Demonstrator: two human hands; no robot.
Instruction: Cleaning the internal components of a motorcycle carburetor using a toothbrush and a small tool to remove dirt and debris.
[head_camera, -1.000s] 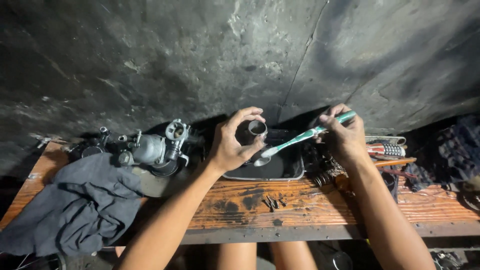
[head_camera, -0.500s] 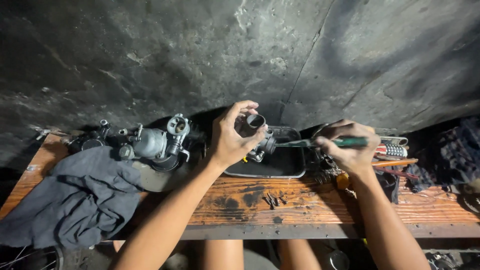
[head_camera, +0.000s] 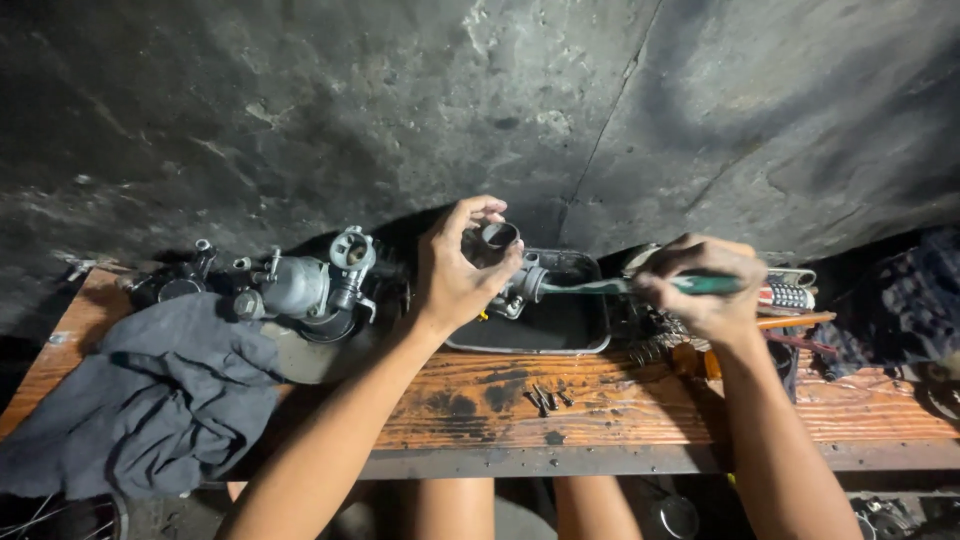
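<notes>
Currently the left hand (head_camera: 455, 275) pinches a small metal carburetor part (head_camera: 508, 262) just above the black tray (head_camera: 560, 330), while the right hand (head_camera: 700, 290) is fisted around a green-handled brush (head_camera: 640, 286) poking into it. Risk — the pinch looks light, so a hard push could knock the part down into the tray.

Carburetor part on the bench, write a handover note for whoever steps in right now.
Left hand: fingers hold a small metal carburetor part above the black tray.
Right hand: grips a green-handled brush, its tip against the part.
Nearby: a larger carburetor body sits left of the tray, a grey rag at the bench's left end, small screws on the wooden bench.
Done: part is off and in hand.
Left: brushing is under way; how clean the part is cannot be told.
</notes>
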